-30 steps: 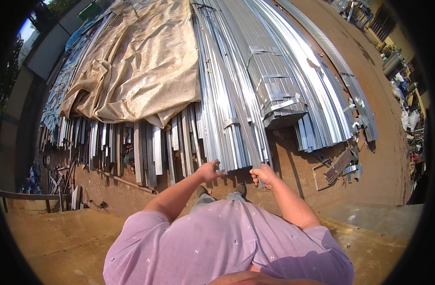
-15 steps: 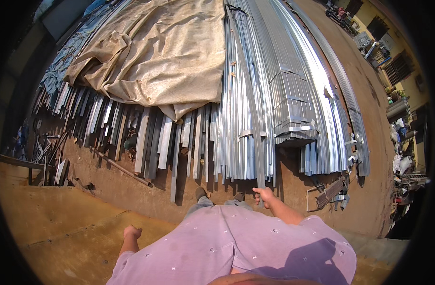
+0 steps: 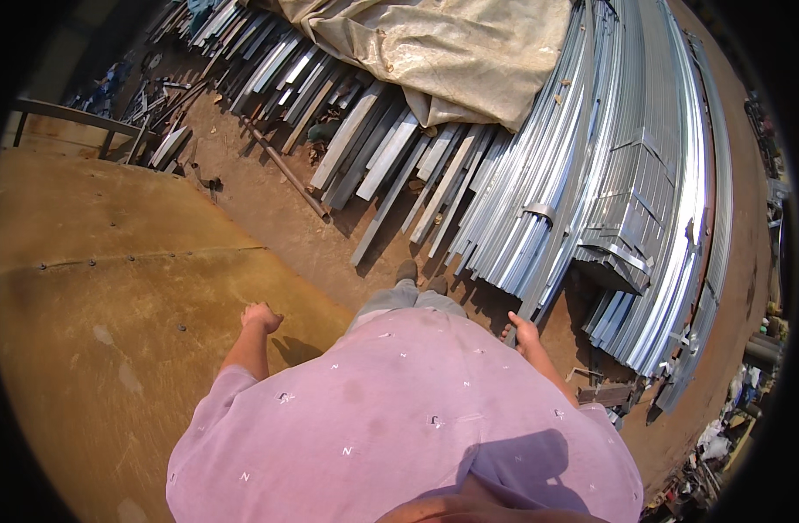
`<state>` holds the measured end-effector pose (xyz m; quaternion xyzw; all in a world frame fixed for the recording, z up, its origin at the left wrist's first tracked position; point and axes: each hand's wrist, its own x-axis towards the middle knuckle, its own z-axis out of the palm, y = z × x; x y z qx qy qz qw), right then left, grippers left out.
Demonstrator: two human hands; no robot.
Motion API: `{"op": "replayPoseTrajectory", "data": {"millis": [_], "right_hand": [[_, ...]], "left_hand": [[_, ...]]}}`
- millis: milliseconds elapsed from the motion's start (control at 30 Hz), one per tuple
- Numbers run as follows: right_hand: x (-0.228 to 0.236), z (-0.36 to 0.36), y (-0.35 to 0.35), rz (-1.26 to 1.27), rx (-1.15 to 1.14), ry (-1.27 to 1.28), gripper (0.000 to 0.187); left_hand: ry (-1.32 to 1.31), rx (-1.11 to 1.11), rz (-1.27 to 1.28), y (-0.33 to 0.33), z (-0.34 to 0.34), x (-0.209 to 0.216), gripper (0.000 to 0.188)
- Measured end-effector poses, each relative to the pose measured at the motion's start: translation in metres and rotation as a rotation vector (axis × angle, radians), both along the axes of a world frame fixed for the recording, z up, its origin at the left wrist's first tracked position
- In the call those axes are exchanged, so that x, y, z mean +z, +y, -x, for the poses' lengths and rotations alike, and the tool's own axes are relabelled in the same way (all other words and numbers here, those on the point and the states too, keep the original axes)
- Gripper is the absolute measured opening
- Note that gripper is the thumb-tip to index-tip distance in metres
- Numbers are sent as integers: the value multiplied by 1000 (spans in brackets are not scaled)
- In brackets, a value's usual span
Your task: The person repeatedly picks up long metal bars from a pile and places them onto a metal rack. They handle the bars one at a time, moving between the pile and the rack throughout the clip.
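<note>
My right hand is closed round the near end of a long, narrow grey metal bar. From my grip the bar runs away from me over a bundle of shiny metal tubes. My left hand hangs over a rusty yellow-brown metal sheet, its fingers loosely curled with nothing seen in them. To the right of the bar lies a strapped stack of square tubes, its cut ends toward me.
A tan tarpaulin covers much of the stock. Loose bars stick out below it. A brown pipe lies on the dirt ground. Metal scraps lie at the right, and more clutter lines the far right edge.
My view has turned left, so the stock now sits further right and the rusty sheet shows more. My right hand keeps hold of the bar's end.
</note>
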<state>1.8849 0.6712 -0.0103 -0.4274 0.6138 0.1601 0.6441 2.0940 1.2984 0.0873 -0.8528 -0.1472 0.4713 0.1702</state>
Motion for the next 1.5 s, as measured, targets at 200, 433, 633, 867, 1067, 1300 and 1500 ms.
{"op": "replayPoseTrajectory", "data": {"millis": [200, 433, 633, 867, 1067, 1300, 1500], "right_hand": [[-60, 1, 8, -11, 47, -22, 34], [-81, -5, 15, 1, 135, 8, 31], [-117, -7, 29, 64, 152, 90, 36], [-175, -14, 62, 86, 211, 139, 42], [-158, -46, 102, 109, 31, 245, 49], [-81, -134, 163, 153, 236, 453, 50], [-8, -303, 261, 69, 534, 116, 41]], "left_hand": [[-85, 12, 26, 5, 23, 16, 66], [-159, 7, -15, 12, 17, 56, 65], [-120, -7, -57, 28, 2, 71, 66], [-89, -115, -23, 78, -62, 48, 63], [-128, -112, 46, 135, -163, 13, 63], [-83, -3, 120, 271, -267, -46, 66], [-69, 250, -16, 340, -360, 5, 65]]}}
